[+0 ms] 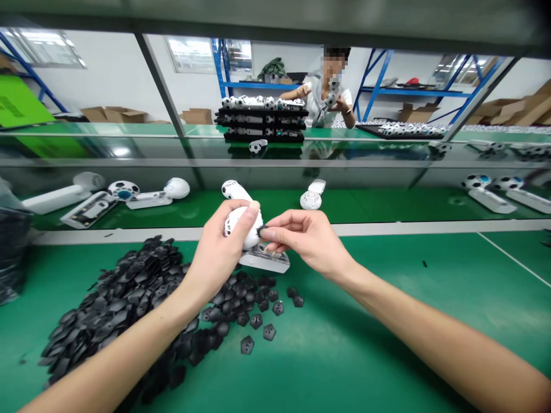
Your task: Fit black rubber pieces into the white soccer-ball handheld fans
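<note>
The left hand (219, 238) grips a white ball (253, 237), the right hand (312, 238) pinches a black piece (261, 230) there, and an unused heap (133, 292) lies toward the surface's (387, 350) left edge.

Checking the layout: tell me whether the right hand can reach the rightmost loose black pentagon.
Probably yes: nothing visible stands between the right hand and the black pentagon on the green table, though that hand pinches a small black piece.

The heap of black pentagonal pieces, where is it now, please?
In the head view, the heap of black pentagonal pieces lies left of centre on the green tabletop, showing on both sides of the left forearm.
</note>
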### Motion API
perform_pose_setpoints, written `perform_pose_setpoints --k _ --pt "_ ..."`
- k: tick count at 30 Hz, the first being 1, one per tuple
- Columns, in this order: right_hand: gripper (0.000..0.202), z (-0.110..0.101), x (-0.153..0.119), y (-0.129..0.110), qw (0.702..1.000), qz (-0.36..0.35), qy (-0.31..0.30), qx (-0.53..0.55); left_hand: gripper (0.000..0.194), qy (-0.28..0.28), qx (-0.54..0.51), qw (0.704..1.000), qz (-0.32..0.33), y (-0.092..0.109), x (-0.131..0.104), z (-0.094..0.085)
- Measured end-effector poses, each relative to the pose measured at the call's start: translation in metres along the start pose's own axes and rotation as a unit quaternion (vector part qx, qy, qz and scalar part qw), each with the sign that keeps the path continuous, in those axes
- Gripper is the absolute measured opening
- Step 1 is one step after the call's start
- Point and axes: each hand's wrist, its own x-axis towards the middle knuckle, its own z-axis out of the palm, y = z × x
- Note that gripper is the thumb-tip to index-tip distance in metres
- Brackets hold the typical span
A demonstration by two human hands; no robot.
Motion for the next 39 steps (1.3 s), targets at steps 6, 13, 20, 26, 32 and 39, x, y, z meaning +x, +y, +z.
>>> perform_pose_setpoints --k 6,13,20,26,32,39 --pt "0.038 0.001 -0.001 0.001 1.0 -0.024 -0.003 -0.011 0.052 -0.017 0.007 1.0 0.01 0.004 -0.004 0.0" --pt "0.039 0.002 -0.007 0.005 0.997 -0.058 -0.011 -0.042 0.052 0.005 0.084 0.996 0.028 0.011 -0.004 0.0" --pt "0.018 0.0 -0.013 0.008 0.99 -0.077 -0.053 -0.104 0.048 -0.002 0.076 0.996 0.038 0.007 0.0 -0.003" --pt "0.019 -0.02 -0.01 -0.021 0.971 -0.064 -0.064 -0.223 0.046 0.027 0.11 0.991 0.074 0.0 0.007 -0.009" --pt "0.019 -0.033 -0.033 -0.025 0.824 0.021 -0.062 -0.562 0.048 0.026 0.098 0.994 0.044 -0.008 0.015 -0.013" --pt "0.01 -0.025 -0.047 -0.003 0.691 0.04 -0.128 -0.71 0.051 0.02 0.105 0.993 0.044 -0.01 0.017 -0.016"
